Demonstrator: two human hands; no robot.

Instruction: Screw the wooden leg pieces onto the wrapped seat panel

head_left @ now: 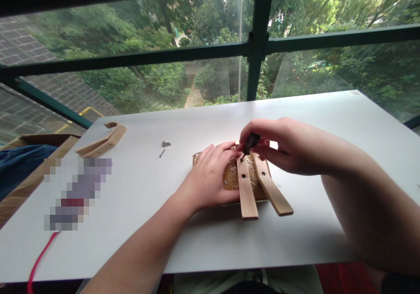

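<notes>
My left hand (210,176) lies flat, fingers stretched out, pressing down on a wooden board (229,180) near the middle of the white table (164,228). Two wooden slats (246,193) with holes lie on the board and stick out toward me. My right hand (282,147) is closed on a small dark screwdriver (251,142), its tip down at the far end of the left slat. The board's far end is hidden under my hands.
A few loose screws (165,145) lie on the table beyond my left hand. A wooden assembly with a round hole (103,141) sits at the far left. A red cord (39,261) runs off the near left edge. Window glass and a green frame stand behind.
</notes>
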